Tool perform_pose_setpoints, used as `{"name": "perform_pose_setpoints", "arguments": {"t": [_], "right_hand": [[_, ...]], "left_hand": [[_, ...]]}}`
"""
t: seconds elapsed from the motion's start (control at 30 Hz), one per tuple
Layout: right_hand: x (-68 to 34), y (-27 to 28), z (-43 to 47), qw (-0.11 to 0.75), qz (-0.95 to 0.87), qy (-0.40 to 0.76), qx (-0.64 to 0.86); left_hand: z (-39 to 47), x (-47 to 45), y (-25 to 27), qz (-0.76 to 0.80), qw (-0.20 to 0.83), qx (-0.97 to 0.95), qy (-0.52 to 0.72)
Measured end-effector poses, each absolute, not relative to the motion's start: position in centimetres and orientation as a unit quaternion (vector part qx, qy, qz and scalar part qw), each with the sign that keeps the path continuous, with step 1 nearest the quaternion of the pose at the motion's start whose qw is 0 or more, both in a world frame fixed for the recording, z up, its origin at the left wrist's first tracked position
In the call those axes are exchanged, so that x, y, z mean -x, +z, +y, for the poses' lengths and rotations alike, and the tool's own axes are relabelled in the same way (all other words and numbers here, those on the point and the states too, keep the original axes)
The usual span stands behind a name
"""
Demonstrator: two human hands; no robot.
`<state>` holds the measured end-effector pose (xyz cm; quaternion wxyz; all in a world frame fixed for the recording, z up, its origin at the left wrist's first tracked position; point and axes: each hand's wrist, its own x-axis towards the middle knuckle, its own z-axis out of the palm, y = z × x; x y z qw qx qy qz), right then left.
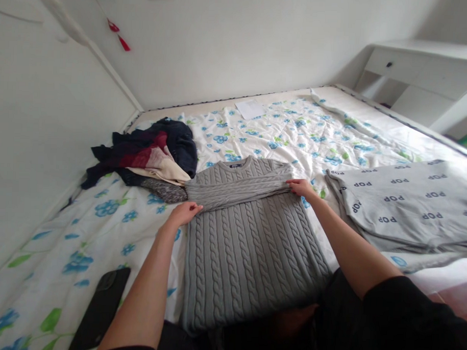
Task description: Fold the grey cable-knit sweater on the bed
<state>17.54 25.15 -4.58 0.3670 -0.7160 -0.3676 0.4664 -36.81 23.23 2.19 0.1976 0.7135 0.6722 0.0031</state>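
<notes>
A grey cable-knit sweater [249, 252] lies spread on the bed in front of me, its neckline pointing away. Both sleeves [240, 191] are folded across the chest, one over the other. My left hand [185, 213] pinches the knit at the left side, by the sleeve fold. At the right side, my right hand [300, 188] pinches the other end of the folded sleeves. Fingers of both hands are closed on the fabric. The sweater's bottom edge reaches the near side of the bed by my lap.
Dark, red and cream clothes [153, 152] are heaped at the left. A grey "POP" print garment [404, 201] lies folded at the right. Near my left forearm rests a black phone [100, 308]. A white paper [250, 109] lies farther back on the flowered sheet [219, 139].
</notes>
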Motion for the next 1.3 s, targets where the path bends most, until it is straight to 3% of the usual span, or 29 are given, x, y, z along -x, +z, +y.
{"name": "perform_pose_setpoints", "arguments": {"t": [0.13,0.3,0.57,0.87,1.0,1.13,1.2,1.3], "right_hand": [[-17.2,-4.3,24.5,0.425,-0.320,0.530,0.660],[-16.9,-3.6,25.2,0.498,-0.337,0.507,0.618],[-17.8,-4.8,24.9,0.334,-0.423,0.339,0.771],[-15.5,-4.9,25.3,0.394,-0.431,0.258,0.770],[-14.6,-4.7,25.9,0.418,-0.463,0.256,0.738],[-15.7,-3.8,27.0,0.457,-0.482,0.226,0.713],[-16.6,-3.7,27.2,0.445,-0.480,0.211,0.726],[-17.6,-4.4,26.6,0.346,-0.487,0.211,0.774]], "left_hand": [[23.5,37.5,1.3,0.708,0.203,-0.675,0.047],[23.7,38.3,0.4,0.717,0.209,-0.664,0.051],[23.6,37.9,0.7,0.723,0.187,-0.665,0.022],[23.4,36.1,1.0,0.645,0.094,-0.753,0.095],[23.5,33.9,0.4,0.571,0.106,-0.801,0.143],[23.1,32.3,-1.7,0.593,0.133,-0.789,0.090],[22.7,31.8,-2.7,0.627,0.124,-0.768,0.050],[22.1,31.0,-3.6,0.659,0.090,-0.747,0.011]]}}
